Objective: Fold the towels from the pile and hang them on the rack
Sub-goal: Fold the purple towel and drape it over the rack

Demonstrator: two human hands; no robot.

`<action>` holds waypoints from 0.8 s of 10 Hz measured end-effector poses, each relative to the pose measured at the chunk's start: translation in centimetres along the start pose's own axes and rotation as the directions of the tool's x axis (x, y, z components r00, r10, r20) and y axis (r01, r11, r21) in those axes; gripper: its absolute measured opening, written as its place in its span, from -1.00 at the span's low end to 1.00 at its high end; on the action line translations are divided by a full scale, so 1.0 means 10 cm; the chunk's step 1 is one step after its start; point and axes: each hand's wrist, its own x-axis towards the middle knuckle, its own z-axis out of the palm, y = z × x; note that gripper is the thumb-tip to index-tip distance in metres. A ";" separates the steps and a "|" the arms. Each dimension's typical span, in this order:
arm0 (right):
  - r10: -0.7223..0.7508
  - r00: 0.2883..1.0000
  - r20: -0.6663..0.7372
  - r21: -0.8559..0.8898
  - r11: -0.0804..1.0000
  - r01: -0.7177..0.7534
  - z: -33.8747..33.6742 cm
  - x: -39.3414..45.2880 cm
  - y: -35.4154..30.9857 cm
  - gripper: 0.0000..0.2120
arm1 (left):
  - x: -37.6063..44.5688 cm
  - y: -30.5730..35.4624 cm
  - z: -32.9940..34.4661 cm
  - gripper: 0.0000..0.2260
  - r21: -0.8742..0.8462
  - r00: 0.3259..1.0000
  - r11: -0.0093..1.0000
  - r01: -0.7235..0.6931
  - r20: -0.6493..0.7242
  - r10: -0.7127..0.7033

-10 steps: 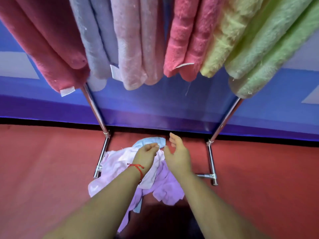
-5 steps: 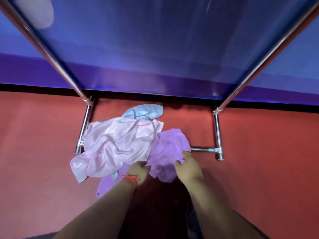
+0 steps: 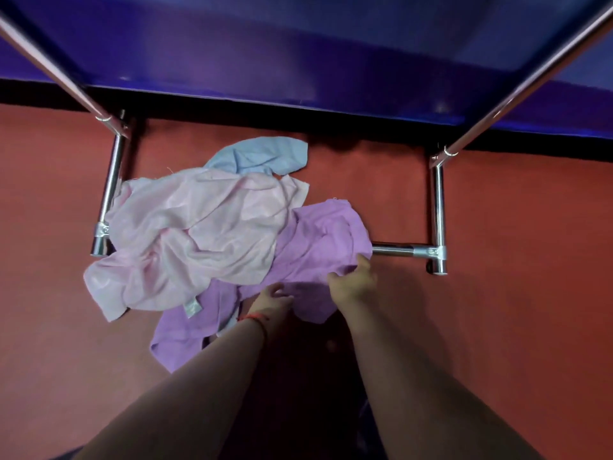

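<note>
Pile of towels on the red floor (image 3: 497,327), lying between the base tubes of the chrome rack (image 3: 438,207). Lilac towel (image 3: 318,247) lowest and nearest the person; pale pink towel (image 3: 199,227) crumpled over its left part; light blue towel (image 3: 255,157) behind, partly under the pink. Right hand (image 3: 353,283): fingers curled, gripping the lilac towel's near right edge. Left hand (image 3: 272,298), red cord at the wrist, rests on the same towel; finger state: cannot tell, blurred. Blue wall panel (image 3: 298,44) behind rack.

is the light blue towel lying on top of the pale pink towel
No, the crumpled pale pink towel overlaps the near edge of the light blue towel, which pokes out from behind it on the red floor.
</note>
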 end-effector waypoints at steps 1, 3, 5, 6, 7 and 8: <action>0.053 0.983 -0.174 0.188 0.982 -0.020 -0.03 0.14 -0.01 -0.50 | 0.31 -0.16 -0.03 -0.90 -0.323 0.972 0.929 0.184 0.199 -0.123; 0.204 0.968 0.149 0.482 0.840 -0.251 0.07 0.49 0.11 -0.83 | 0.68 -0.51 -0.19 -0.55 -0.551 0.886 0.826 0.120 0.435 0.161; 0.187 0.897 0.401 0.278 0.908 -0.314 0.03 0.18 0.11 -0.88 | -0.09 0.15 0.26 -0.76 -0.582 0.994 0.807 0.096 0.096 -0.049; 0.187 0.860 0.474 0.235 0.915 -0.329 0.03 -0.09 -0.02 -0.81 | -0.28 0.07 0.19 -0.24 -0.481 0.997 0.876 -0.018 0.053 0.050; 0.145 0.898 0.415 0.219 0.942 -0.254 0.00 -0.40 -0.20 -0.70 | -0.49 0.41 0.13 -0.61 -0.416 0.981 0.890 0.185 0.132 -0.142; 0.034 0.957 0.288 0.131 0.989 -0.074 -0.05 -0.77 -0.35 -0.71 | -0.72 0.53 0.00 -0.71 -0.301 1.000 0.954 0.015 -0.015 -0.021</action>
